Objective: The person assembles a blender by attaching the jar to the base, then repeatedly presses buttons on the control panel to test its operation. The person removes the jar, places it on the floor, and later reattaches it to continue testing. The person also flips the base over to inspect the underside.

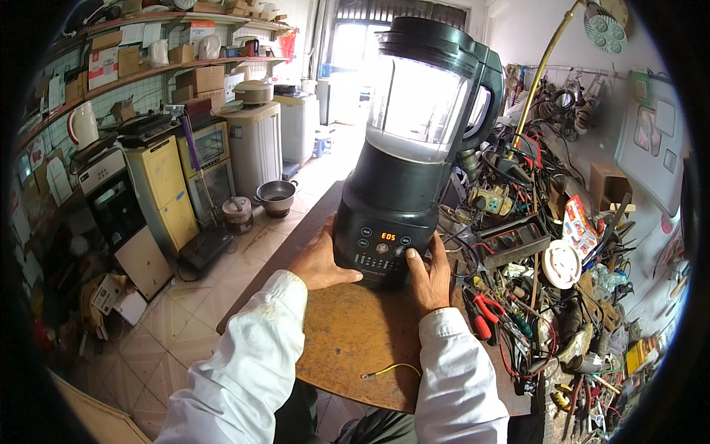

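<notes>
A tall black blender (392, 192) stands on the brown wooden table (340, 333), leaning a little to the right in the picture. Its clear jug (414, 103) has a black lid and a black handle on the right. Red characters glow on the small display of the control panel (381, 248). My left hand (325, 259) wraps round the base's left side, thumb along the lower front edge. On the right side, my right hand (429, 277) grips the base, its thumb at the panel's right edge. Some fingers of both hands are hidden behind the base.
A short yellow wire (392, 368) lies near the table's front edge. Pliers with red handles (484, 314), cables and parts crowd the bench at the right. A metal pot (276, 197) sits on the tiled floor, left of the table. Old appliances and loaded shelves line the left wall.
</notes>
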The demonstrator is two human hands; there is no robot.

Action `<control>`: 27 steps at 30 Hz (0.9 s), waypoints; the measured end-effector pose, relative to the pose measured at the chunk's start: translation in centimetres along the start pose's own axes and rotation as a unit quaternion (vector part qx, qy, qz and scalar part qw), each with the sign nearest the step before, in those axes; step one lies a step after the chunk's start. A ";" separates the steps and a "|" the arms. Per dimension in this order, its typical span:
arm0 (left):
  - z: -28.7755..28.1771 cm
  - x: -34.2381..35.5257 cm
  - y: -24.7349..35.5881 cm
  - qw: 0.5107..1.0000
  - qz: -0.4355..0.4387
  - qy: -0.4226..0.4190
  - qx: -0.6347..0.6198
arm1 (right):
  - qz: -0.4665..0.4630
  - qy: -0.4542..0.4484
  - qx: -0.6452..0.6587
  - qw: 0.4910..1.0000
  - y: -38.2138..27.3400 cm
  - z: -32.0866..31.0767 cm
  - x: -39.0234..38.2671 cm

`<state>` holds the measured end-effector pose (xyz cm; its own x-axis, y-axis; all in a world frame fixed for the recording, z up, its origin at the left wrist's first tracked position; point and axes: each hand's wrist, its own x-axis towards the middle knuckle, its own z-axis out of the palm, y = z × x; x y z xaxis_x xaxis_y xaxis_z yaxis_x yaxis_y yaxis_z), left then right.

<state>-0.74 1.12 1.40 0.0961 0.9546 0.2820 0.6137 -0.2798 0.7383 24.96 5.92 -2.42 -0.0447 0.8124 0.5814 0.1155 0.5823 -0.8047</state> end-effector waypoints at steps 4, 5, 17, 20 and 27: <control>0.3 0.2 -0.3 1.000 0.006 0.006 0.007 | 0.001 0.007 -0.014 1.000 0.4 -0.2 -0.1; 0.2 0.1 -0.1 1.000 0.003 0.005 0.004 | 0.013 0.004 -0.004 1.000 0.0 -0.1 -0.2; 0.7 0.4 -1.5 1.000 0.012 0.022 0.007 | -0.021 -0.024 -0.018 0.999 -1.2 0.3 -0.2; 0.5 0.5 -1.0 1.000 0.024 0.013 -0.005 | -0.019 -0.023 -0.011 1.000 -1.2 0.2 -0.3; 0.5 0.3 -1.0 1.000 0.021 0.010 -0.011 | -0.021 -0.021 -0.022 0.999 -2.0 0.3 -0.6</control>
<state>-0.94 1.78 0.39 0.1053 0.9399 0.3249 0.5926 -0.3217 0.7385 24.47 4.31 -1.19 -0.0914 0.7880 0.6089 0.1562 0.6152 -0.7727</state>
